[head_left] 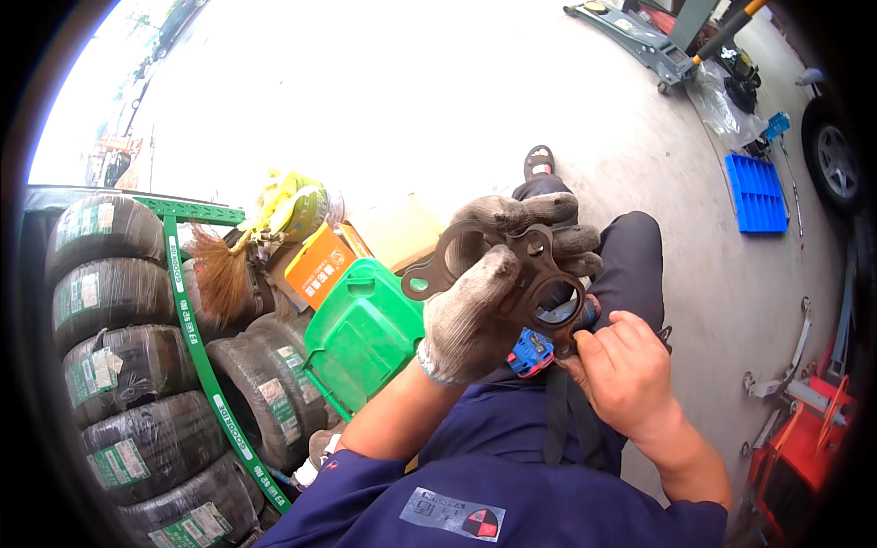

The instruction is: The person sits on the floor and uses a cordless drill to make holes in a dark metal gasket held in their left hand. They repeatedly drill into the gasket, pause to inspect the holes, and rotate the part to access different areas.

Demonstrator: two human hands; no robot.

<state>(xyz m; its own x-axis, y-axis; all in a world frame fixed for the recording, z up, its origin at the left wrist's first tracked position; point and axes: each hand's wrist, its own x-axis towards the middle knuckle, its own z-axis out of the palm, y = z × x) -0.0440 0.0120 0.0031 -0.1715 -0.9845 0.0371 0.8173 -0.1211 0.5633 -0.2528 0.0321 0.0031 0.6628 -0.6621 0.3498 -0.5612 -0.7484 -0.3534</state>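
My left hand (473, 315), in a soiled grey knit glove, grips a dark flat metal gasket (533, 259) with large round openings and small bolt holes. Its thumb lies across the near face while the fingers wrap over the far side. At the gasket's lower right end, my bare right hand (630, 374) pinches an edge between thumb and curled fingers. Whether the right fingers hold anything else small cannot be seen. Behind the gasket, a blue and red power tool (532, 354) shows by my lap, partly hidden.
Wrapped tires (128, 365) are stacked at left behind a green rack post (196, 342). Nearer stand a green bin (365, 333), an orange box (322, 265) and a broom (224, 283). Rightward lie a blue tray (756, 194), a floor jack (639, 41) and red equipment (799, 457).
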